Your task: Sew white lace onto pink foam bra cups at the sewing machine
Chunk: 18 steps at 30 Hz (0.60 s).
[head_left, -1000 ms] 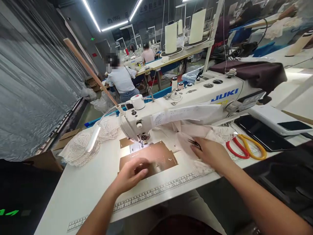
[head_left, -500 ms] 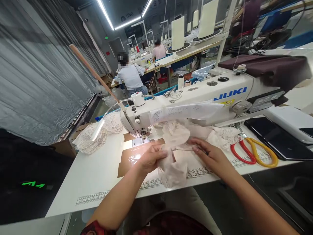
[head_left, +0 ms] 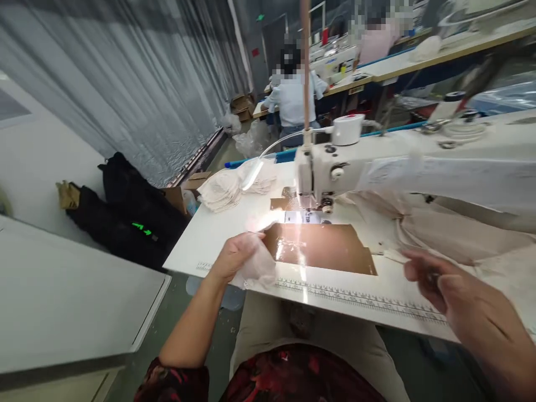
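My left hand (head_left: 237,254) is closed on a thin, pale fabric piece (head_left: 258,265), which hangs over the table's front edge, left of the sewing machine's (head_left: 347,173) needle area. My right hand (head_left: 464,301), smeared by motion, is at the right above the ruler strip, its fingers curled. A small dark thing shows between those fingers, too blurred to name. Just beyond that hand lies a heap of pale, sheer fabric (head_left: 456,234), partly under the machine arm. Between the hands, a shiny brown sheet (head_left: 330,248) lies flat on the white table.
Two round stacks of pale cut pieces (head_left: 220,192) lie at the table's far left, beside a lit lamp (head_left: 252,176). A ruler strip (head_left: 355,296) runs along the front edge. Dark bags (head_left: 129,190) stand left of the table. Another person (head_left: 291,100) sits farther back.
The view has swung left. My hands have moved apart: the left has gone left with the pale fabric piece, the right has gone right, away from it.
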{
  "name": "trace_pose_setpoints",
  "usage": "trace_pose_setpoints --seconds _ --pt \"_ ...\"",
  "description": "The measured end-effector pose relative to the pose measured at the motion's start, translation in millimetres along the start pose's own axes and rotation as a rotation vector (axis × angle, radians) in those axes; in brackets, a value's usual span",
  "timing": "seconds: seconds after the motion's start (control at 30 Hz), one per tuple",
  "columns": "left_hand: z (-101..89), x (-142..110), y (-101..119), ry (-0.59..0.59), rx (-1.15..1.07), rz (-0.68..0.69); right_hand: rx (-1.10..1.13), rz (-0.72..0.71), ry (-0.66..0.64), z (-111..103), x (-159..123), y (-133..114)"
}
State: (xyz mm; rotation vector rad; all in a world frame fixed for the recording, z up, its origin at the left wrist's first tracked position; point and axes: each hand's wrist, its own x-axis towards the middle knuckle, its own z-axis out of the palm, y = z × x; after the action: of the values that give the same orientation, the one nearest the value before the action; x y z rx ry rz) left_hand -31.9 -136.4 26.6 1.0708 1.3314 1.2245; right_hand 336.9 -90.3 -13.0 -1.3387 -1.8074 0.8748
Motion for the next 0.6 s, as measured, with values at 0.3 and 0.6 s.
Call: trace_pose_setpoints --seconds 0.3,0.6 --pt "-3.4 -12.8 -24.7 -0.337 -0.022 -0.151 0.225 -0.058 -0.658 106.1 27.5 -87.1" --pt "-8.6 -21.3 -20.0 -0.516 0.060 -0.079 0.445 0.017 -0.762 139.5 31.1 -94.5"
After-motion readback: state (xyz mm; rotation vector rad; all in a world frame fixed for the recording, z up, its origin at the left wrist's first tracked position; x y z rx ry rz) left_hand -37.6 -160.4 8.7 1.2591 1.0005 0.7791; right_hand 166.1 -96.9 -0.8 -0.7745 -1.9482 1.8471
